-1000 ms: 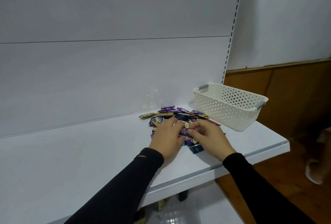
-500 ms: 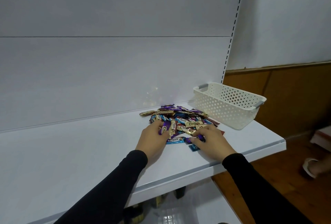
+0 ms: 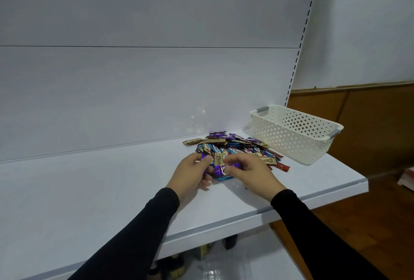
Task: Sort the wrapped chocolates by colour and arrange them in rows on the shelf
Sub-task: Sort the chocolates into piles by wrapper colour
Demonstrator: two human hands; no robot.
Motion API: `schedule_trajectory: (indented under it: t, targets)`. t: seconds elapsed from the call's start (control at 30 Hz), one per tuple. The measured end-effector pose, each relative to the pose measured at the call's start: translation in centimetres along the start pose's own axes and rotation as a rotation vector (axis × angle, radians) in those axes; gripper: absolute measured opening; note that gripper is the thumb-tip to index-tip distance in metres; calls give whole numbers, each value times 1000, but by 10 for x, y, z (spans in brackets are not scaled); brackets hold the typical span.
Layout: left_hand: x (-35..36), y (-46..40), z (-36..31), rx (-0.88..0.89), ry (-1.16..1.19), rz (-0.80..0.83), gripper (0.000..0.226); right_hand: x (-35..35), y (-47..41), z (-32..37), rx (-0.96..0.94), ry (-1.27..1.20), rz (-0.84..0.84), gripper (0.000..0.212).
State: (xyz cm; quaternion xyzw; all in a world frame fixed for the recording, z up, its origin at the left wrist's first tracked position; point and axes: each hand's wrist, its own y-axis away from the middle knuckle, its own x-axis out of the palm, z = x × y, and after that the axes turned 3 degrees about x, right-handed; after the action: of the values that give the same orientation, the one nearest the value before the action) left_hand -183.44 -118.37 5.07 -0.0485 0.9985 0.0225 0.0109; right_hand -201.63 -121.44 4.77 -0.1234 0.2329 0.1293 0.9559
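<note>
Currently, both hands worked at the near edge of the pile of wrapped chocolates (image 3: 235,148), which lay on the white shelf (image 3: 89,190) towards its right end, close to the back panel. The left hand (image 3: 193,173) had its fingers curled round purple-wrapped pieces (image 3: 216,170). The right hand (image 3: 248,173) pinched at wrappers at the same spot, beside a gold piece (image 3: 219,159); which one its fingertips actually held could not be told. The pile itself was mixed: purple, gold, blue and dark red lay overlapped, with no rows formed on the shelf.

The step in hand appeared to be gathering one colour, probably purple, from the heap. To do this well, each piece should be drawn out by a wrapper end, so that neighbouring pieces are not dragged along. Collected pieces should be kept flat and aligned in the left hand. The open shelf surface to the left of the pile offered room for the first row. The white perforated basket (image 3: 291,136) stood just right of the pile, at the far right of the shelf.
</note>
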Motion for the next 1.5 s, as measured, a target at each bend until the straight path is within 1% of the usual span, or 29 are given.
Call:
schedule_trajectory:
  t: [0.1, 0.2, 0.27, 0.4, 0.47, 0.5, 0.53, 0.57, 0.6, 0.63, 0.7, 0.77, 0.93, 1.03, 1.17, 1.33, 1.5]
  targets:
    - [-4, 7, 1, 38, -29, 94, 18, 12, -2, 3, -5, -139, 37, 25]
    - [-10, 10, 4, 28, -20, 149, 20, 16, -4, 3, -4, -119, -16, 28]
    - [-13, 10, 6, 9, -4, 145, 22, 16, -4, 3, 31, -142, -9, 31]
    - [-11, 12, 6, 4, 30, 157, 17, 18, -2, 1, 68, -108, 58, 33]
    - [-10, 11, 7, -3, 39, 131, 15, 18, -4, -2, 48, -90, 39, 31]
    - [-11, 10, 8, -7, 39, 112, 15, 16, -4, -3, 40, -71, -3, 28]
    - [-12, 9, 8, -13, 42, 91, 16, 14, -5, -4, 36, -12, -77, 22]
    - [-14, 8, 9, -20, 51, 66, 16, 11, -6, -7, 41, 106, -166, 17]
    - [-15, 7, 10, -25, 60, 42, 15, 9, -9, -12, 59, 249, -234, 15]
    - [-17, 6, 10, -27, 65, 21, 14, 8, -11, -17, 85, 374, -267, 19]
    - [-20, 5, 11, -25, 62, -11, 12, 12, -14, -25, 119, 529, -248, 29]
    - [-21, 5, 11, -20, 59, -32, 11, 19, -16, -27, 126, 574, -226, 30]
    - [-24, 5, 11, -22, 49, -53, 9, 27, -25, -19, 150, 521, -168, 25]
    - [-27, 7, 10, -26, 50, -63, 9, 25, -26, -15, 189, 404, -160, 18]
    - [-26, 8, 9, -40, 60, -81, 8, 20, -18, -7, 175, 238, -148, 17]
    - [-24, 11, 6, -38, 74, -83, 9, 14, -12, 0, 139, 125, -215, 12]
    - [-21, 11, 5, -45, 132, -77, 18, 9, -12, 3, 111, -17, -308, 8]
